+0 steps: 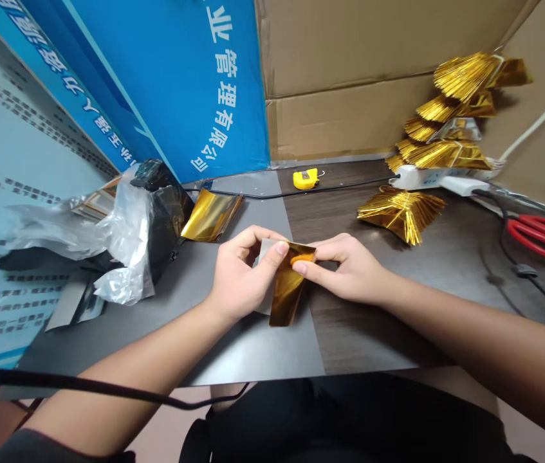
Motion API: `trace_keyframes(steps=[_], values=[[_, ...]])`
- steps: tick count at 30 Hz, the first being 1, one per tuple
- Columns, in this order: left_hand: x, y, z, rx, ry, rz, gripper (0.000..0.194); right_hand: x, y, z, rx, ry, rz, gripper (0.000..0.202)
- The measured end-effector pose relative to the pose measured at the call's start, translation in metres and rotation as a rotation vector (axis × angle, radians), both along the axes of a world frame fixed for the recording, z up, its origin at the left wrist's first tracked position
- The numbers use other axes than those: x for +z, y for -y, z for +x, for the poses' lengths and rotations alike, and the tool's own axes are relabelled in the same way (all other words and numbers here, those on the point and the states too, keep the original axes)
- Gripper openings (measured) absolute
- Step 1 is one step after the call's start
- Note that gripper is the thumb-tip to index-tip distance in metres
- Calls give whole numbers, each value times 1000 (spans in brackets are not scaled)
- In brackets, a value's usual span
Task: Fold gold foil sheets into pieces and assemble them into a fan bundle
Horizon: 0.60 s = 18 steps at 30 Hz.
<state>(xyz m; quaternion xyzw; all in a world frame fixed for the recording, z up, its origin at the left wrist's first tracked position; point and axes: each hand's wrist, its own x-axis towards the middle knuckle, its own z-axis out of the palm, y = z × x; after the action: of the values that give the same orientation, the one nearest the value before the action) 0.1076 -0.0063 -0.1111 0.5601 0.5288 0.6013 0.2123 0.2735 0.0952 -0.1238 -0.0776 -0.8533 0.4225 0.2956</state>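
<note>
Clearly, the step in hand called for light, even pressure. The gold foil sheet (286,299) was held over the near middle of the desk (363,341), around the seam between its grey left part and its wood-grain right part. The left hand (240,273) had a closed pinch on the upper left side, thumb across the front and fingers behind; the right hand (352,267) pinched the upper right edge between thumb and finger, where the foil glowed orange. A paler grey layer (266,245) showed behind, to the left — whether a separate sheet or the foil's own back, I could not tell. To work it well, in my judgement, the left thumb needed to anchor everything while the right fingertips pressed rather than tugged, since thin foil would likely crease astray. The gold foil stack (212,215) lay far left, the pleated foil bundle (400,212) far right — both apart from the hands
</note>
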Motion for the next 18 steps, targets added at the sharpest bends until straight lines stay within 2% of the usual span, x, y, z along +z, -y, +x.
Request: trace_keyframes(steps=[5, 9, 15, 18], values=[[-3, -2, -1, -14, 67, -23, 27, -4, 2, -3, -65, -29, 83, 45], [-4, -4, -2, 11, 77, -17, 29, -6, 5, -4, 31, 49, 17, 33], [-7, -5, -1, 52, 87, -1, 28, -12, 6, -6, -57, 175, 2, 44], [-8, -6, -2, 75, 115, 10, 29, -14, 7, -7, 49, 197, -64, 40]])
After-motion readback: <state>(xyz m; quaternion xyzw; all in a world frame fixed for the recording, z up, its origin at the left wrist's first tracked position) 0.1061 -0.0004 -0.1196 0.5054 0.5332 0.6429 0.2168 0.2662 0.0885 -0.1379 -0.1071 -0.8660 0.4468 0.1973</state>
